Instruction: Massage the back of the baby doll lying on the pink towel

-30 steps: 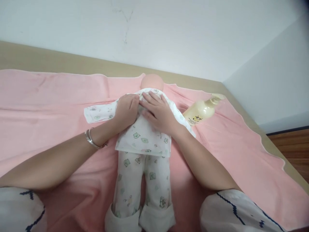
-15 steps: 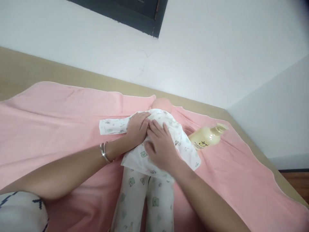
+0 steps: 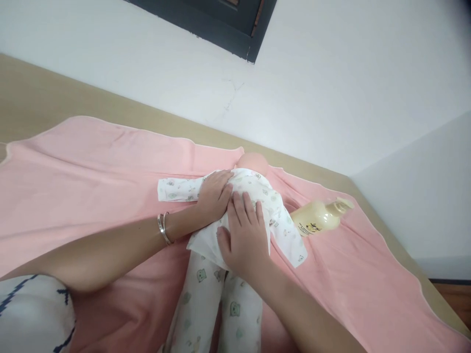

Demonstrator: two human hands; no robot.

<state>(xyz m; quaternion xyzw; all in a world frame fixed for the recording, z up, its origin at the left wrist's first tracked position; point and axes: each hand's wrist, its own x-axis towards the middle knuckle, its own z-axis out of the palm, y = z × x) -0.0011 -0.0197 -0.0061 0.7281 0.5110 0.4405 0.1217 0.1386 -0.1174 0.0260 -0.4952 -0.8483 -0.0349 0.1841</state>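
Note:
A doll lies on a pink blanket, dressed in a white printed top (image 3: pixel 206 242) and matching trousers (image 3: pixel 235 314). Only the rounded crown of its head (image 3: pixel 253 161) shows beyond the collar. My left hand (image 3: pixel 215 196), with bangles at the wrist, rests open on the top's upper left side, near the sleeve stretched out leftward. Lower down and to the right, my right hand (image 3: pixel 246 235) lies flat on the front of the top with its fingers spread. The two hands almost touch.
A pale yellow pump bottle (image 3: pixel 318 218) lies tilted on the pink blanket (image 3: pixel 121 152), right of the doll. Behind the blanket runs a tan surface (image 3: pixel 147 110) along the white wall (image 3: pixel 312 98). A dark frame (image 3: pixel 221 29) is on the wall.
My right hand has slid down the top a little, away from the collar. My left hand stays in about the same place on the doll. The whole view has shifted slightly.

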